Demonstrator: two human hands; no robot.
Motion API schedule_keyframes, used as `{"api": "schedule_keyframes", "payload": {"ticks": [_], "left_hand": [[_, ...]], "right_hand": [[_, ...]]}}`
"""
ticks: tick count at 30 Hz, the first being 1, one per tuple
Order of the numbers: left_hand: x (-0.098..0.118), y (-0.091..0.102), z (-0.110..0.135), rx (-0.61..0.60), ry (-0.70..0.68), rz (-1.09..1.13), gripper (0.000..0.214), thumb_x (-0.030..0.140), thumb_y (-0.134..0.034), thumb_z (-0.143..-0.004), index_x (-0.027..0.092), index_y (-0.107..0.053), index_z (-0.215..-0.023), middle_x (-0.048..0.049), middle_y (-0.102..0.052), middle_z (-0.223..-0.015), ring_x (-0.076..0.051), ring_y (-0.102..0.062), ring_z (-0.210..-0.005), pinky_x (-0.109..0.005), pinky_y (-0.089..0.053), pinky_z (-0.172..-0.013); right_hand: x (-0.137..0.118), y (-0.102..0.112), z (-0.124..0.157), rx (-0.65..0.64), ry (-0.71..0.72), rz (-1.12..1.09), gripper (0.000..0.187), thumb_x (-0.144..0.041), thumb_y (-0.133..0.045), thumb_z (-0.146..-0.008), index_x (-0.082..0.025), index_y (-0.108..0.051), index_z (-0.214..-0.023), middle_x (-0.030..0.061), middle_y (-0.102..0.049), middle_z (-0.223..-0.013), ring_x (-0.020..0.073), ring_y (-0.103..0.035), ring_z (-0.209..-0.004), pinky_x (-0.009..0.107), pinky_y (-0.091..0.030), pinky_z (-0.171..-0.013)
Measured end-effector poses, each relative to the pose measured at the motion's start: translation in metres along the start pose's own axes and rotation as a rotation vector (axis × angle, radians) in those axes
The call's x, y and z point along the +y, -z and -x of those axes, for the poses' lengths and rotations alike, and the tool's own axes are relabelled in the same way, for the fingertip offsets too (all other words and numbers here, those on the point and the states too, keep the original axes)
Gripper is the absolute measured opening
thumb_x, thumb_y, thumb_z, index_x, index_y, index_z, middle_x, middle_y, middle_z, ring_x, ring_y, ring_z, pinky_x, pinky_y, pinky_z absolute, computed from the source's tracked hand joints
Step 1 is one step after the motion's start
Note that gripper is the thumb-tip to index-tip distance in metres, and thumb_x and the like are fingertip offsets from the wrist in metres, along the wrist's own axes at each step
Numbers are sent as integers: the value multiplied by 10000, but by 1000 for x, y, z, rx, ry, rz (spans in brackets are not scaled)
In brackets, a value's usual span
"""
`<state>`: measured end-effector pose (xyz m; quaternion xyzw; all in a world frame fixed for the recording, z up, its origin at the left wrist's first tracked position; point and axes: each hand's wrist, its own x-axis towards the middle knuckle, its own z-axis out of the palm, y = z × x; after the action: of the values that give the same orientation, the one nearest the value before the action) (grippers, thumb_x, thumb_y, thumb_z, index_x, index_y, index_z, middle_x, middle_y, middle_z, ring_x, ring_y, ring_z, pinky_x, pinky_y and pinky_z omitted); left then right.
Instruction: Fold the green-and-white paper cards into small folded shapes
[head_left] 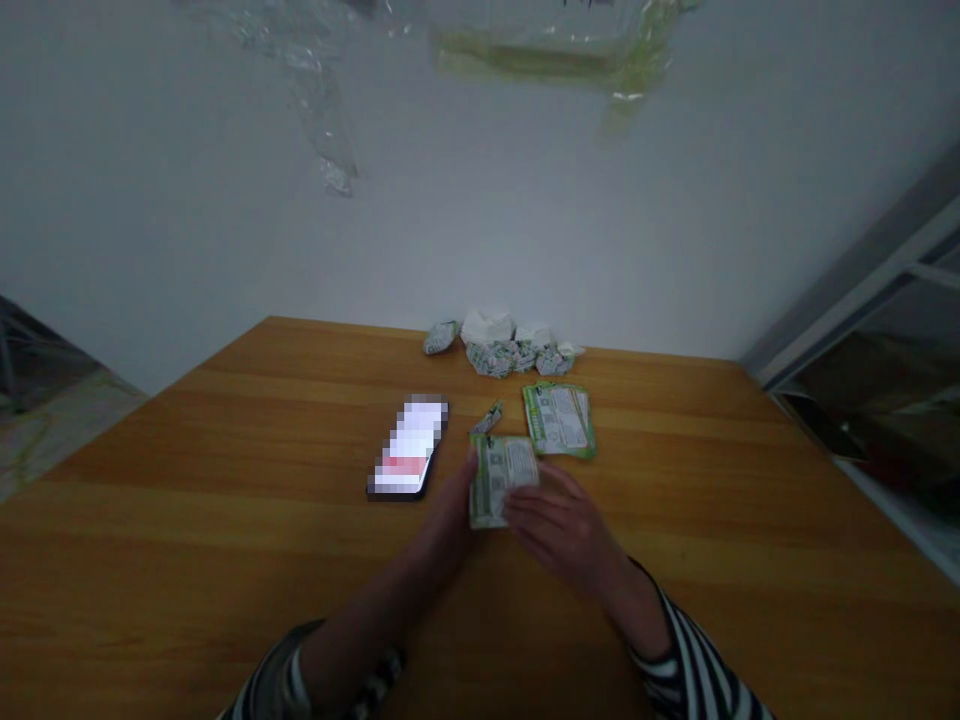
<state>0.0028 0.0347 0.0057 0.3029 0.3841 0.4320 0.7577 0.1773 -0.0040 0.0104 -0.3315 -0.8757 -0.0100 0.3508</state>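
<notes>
Two bare forearms in black-and-white striped sleeves (694, 655) reach forward over a wooden table (225, 560). The left hand (450, 508) grips the left edge of a flat, green-and-white printed packet (491, 470), thumb along its side. The right hand (576, 525) lays its bent fingers over the packet's lower right face; its thumb is hidden, so I cannot tell whether it pinches. The packet sits between the hands, touching both, its longer side seeming to point away from the body. Just beyond the left hand's fingertips lies a small narrow scrap (489, 417); to that hand's left, a phone (409, 448) with a lit, blurred-out screen. Beyond the right hand, nearer it than the left, rests a similar flat packet (559, 420). Farthest from both hands, crumpled wrappers (491, 357) line the table's back edge against a pale wall (420, 240).
</notes>
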Motion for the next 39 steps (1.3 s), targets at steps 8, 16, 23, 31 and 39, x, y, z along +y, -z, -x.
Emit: {"api": "schedule_keyframes", "payload": {"ticks": [8,16,23,31,39], "left_hand": [[12,8,2,60,73,134,219,193,-642,-804,94,-639,-999,-131,-735,-862,-230,-709,-713,-341,-573,-677],[14,4,1,19,162,128,181,118,-582,-828,82,-631,-998,-143,-736,-843,-238,-717,-719,-371,-575,-722],[14,3,6,-84,169,112,232,105,-631,-792,58,-662,-1018,-161,-724,-988,-211,-705,-839,-287,-531,-807],[-1,1,5,-299,-19,193,465,499,-518,-875,140,-639,-1144,-141,-637,-1220,-286,-562,-1165,-402,-417,-1005],[1,-4,12,-156,-45,31,380,338,-679,-801,144,-646,-1125,-130,-667,-1166,-276,-595,-1119,-419,-384,-1035]], "right_hand": [[1,5,2,-107,-192,9,685,-331,-722,-769,-259,-425,-1383,117,-343,-1488,311,-289,-1372,560,-254,-1101],[15,-4,12,25,-424,-314,429,-114,-547,-869,-334,-601,-1233,94,-580,-1189,241,-549,-1137,434,-476,-928],[15,-11,11,181,-787,-819,111,-282,-669,-797,-206,-751,-795,35,-726,-738,174,-662,-657,254,-516,-582],[4,-26,4,448,-1050,-873,331,-425,-665,-781,-172,-578,-586,-20,-576,-490,128,-535,-455,227,-415,-460],[-3,-27,2,468,-1008,-760,348,-415,-634,-808,-179,-529,-575,-35,-525,-482,112,-475,-452,221,-366,-450]]}}
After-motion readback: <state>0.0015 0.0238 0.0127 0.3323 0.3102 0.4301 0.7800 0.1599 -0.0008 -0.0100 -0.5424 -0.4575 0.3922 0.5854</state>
